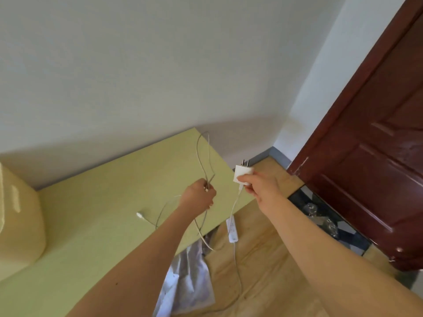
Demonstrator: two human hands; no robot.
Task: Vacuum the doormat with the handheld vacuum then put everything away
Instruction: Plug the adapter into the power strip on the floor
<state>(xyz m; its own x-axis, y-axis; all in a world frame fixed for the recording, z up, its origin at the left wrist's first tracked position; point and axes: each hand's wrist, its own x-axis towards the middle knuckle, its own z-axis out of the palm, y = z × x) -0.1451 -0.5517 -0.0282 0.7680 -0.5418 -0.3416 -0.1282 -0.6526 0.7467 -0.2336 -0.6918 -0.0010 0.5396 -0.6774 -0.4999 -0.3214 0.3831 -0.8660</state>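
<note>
The small white square charger plug with two metal prongs pointing up is pinched in the right hand, held above the corner of the pale green flat surface. At its nine o'clock, the left hand is closed around loops of thin white charging cable, whose loose connector end hangs at that hand's eight o'clock. A white power strip lies on the wooden floor at the plug's six o'clock, and a dark red-brown wooden door stands at three o'clock.
</note>
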